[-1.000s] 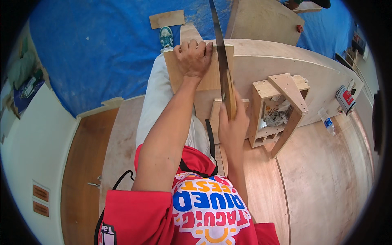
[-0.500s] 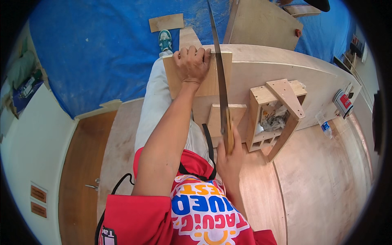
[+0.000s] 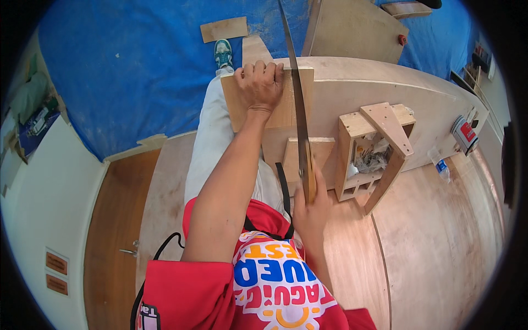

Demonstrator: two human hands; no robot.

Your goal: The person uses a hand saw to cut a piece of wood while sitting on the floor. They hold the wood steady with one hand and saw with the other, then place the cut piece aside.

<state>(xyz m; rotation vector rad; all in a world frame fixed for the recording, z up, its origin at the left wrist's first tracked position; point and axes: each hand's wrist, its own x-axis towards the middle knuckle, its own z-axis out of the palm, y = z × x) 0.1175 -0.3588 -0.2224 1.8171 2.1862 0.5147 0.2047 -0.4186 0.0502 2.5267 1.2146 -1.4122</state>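
Note:
My left hand [image 3: 260,87] presses on a light wooden board [image 3: 236,107], its fingers curled over the board's far edge. A handsaw [image 3: 301,110] stands with its long dark blade across the board, just right of that hand. Its wooden handle is wrapped by my right hand [image 3: 312,206], close to my body. The blade passes over the board's far edge near its right end; how deep it sits in the wood I cannot tell. Below the board, a smaller wood piece [image 3: 324,151] rests against the plywood.
A curved-edged plywood panel [image 3: 385,91] bears a wooden tool box [image 3: 352,129] with small hardware inside. A red and white can [image 3: 463,133] and a plastic bottle [image 3: 441,168] sit farther right. Blue sheeting [image 3: 126,66] covers the floor, with a wood scrap [image 3: 224,29] on it.
The whole view has shifted slightly. The saw, the board and both hands keep nearly the same places relative to one another.

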